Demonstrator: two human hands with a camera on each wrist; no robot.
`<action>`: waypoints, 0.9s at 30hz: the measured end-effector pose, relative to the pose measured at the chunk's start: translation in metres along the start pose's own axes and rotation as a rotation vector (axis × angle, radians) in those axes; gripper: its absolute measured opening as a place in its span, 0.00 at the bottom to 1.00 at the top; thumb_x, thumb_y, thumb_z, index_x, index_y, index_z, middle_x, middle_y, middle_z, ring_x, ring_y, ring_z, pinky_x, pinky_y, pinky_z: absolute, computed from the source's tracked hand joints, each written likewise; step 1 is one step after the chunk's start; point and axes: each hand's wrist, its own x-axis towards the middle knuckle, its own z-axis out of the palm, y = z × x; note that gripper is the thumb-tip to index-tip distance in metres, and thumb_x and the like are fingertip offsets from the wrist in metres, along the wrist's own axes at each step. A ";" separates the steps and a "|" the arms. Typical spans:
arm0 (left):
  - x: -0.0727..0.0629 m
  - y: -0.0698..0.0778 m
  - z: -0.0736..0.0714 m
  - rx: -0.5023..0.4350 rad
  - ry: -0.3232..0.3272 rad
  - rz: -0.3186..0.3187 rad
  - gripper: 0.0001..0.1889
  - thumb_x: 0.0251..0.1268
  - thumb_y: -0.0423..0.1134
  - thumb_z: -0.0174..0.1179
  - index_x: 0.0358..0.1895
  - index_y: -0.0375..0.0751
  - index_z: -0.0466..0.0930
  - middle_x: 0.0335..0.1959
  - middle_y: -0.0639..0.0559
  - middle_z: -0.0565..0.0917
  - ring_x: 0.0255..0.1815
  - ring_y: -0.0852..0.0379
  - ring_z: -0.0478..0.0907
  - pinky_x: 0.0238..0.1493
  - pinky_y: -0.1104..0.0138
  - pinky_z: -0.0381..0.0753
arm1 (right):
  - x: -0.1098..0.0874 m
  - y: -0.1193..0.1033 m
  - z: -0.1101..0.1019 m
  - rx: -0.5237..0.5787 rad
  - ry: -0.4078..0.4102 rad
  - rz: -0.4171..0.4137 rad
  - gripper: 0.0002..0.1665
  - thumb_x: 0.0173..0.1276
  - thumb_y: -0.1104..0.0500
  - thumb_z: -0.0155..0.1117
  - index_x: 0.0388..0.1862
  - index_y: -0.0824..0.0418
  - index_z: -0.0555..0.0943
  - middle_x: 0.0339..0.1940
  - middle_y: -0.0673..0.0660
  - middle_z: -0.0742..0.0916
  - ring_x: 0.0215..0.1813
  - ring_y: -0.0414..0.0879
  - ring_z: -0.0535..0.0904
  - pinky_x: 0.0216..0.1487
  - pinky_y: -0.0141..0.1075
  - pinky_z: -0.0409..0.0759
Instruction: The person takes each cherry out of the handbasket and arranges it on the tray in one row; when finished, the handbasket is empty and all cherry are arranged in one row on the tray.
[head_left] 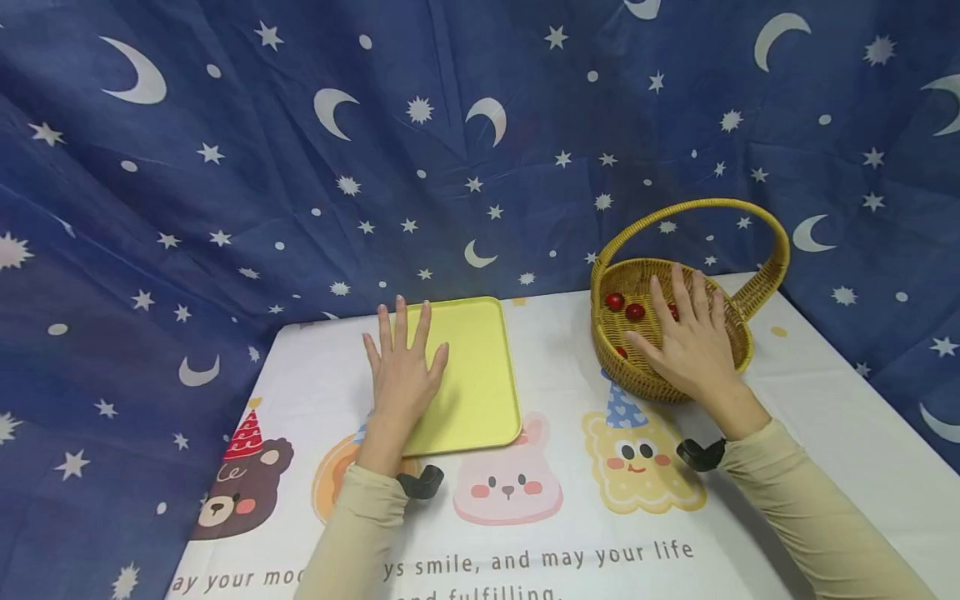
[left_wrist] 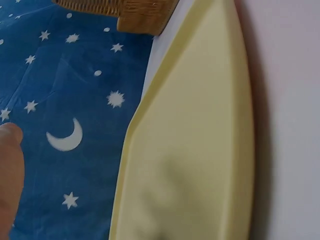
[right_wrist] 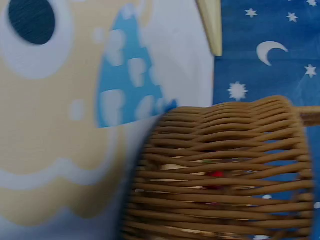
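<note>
Head view: white printed tablecloth [head_left: 555, 342] before a blue star-and-moon curtain [head_left: 247, 133]; left hand [head_left: 405, 375], fingers spread, over the yellow tray [head_left: 476, 375]; right hand [head_left: 693, 342], fingers apart, over the wicker basket [head_left: 637, 385] containing red round items [head_left: 635, 312]. Left wrist view: tray right of one finger [left_wrist: 9, 170]. Right wrist view: basket's woven wall.

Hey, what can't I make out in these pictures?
Head: the right hand covers part of the wicker basket, so the red fruits can't be fully counted.
Head: the left hand hides the left side of the yellow tray.
Left wrist: frame edges cut off the yellow tray.
Right wrist: weave mostly hides red fruits.
</note>
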 end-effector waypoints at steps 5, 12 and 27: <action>-0.001 0.011 0.004 0.002 -0.004 0.025 0.34 0.70 0.62 0.38 0.76 0.65 0.38 0.77 0.56 0.26 0.78 0.49 0.21 0.71 0.37 0.34 | -0.002 0.004 0.008 0.053 -0.017 0.010 0.50 0.67 0.28 0.40 0.78 0.49 0.37 0.79 0.55 0.35 0.77 0.55 0.23 0.73 0.62 0.28; -0.008 -0.016 -0.005 -0.164 -0.055 -0.066 0.36 0.70 0.60 0.42 0.77 0.59 0.41 0.79 0.47 0.37 0.79 0.46 0.28 0.73 0.40 0.39 | 0.002 0.006 0.010 0.168 -0.059 0.000 0.49 0.70 0.36 0.47 0.78 0.56 0.40 0.78 0.67 0.44 0.76 0.68 0.39 0.70 0.67 0.44; -0.026 -0.111 0.015 -0.612 -0.378 -0.305 0.29 0.70 0.43 0.51 0.73 0.48 0.58 0.63 0.40 0.71 0.64 0.41 0.69 0.65 0.47 0.67 | 0.032 0.058 -0.006 0.305 -0.459 0.093 0.40 0.68 0.54 0.59 0.71 0.74 0.57 0.65 0.79 0.66 0.66 0.75 0.60 0.65 0.64 0.60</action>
